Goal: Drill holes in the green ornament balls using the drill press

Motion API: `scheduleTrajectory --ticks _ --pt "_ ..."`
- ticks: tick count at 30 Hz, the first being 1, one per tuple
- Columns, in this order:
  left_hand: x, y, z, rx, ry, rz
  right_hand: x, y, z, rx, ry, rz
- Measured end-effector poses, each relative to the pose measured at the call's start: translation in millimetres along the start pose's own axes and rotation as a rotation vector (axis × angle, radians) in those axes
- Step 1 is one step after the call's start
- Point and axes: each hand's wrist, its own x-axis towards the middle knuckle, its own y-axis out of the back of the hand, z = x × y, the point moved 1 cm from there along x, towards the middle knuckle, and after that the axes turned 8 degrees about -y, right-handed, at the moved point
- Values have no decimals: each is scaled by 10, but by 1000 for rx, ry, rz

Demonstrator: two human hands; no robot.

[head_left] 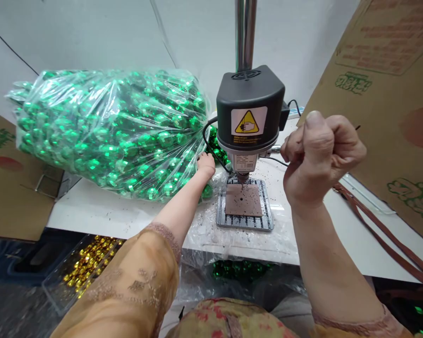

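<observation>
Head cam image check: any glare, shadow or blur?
Head view: white glare streaks the plastic bag; green beads under the table sit in shadow. Also head view: red lettering on the right-hand carton is smeared; the warning sticker shows clearly, smallest print unreadable.

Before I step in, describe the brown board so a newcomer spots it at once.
Find the drill press on the white table, then look down to its slotted grey base. The brown board lies flat on that base, set apart by its colour and the single dark hole near its middle.
</observation>
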Motion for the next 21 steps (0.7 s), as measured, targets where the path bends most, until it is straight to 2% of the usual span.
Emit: scheduleTrajectory --ticks 6,11,13,17,19,21 --pt "-103 24 -25 -157 -18 74 -8 -6 -12 -62 2 2" --pt "-452 69 -94 -354 -46 122 -10 1 -19 -33 -11 -18" --pt "-667 72 -146 -609 -51 151 -12 2 -17 -10 -8 -28" --pt "-1104 13 -182 -1424 -22 208 -16 -8 -12 -40 -18 -7" --pt "-1270 -50 -143 -1590 -17 180 -17 -16 -11 -29 -19 0" --pt "-1379 -137 -86 -1623 -30 144 -15 -24 -12 -11 -16 -1"
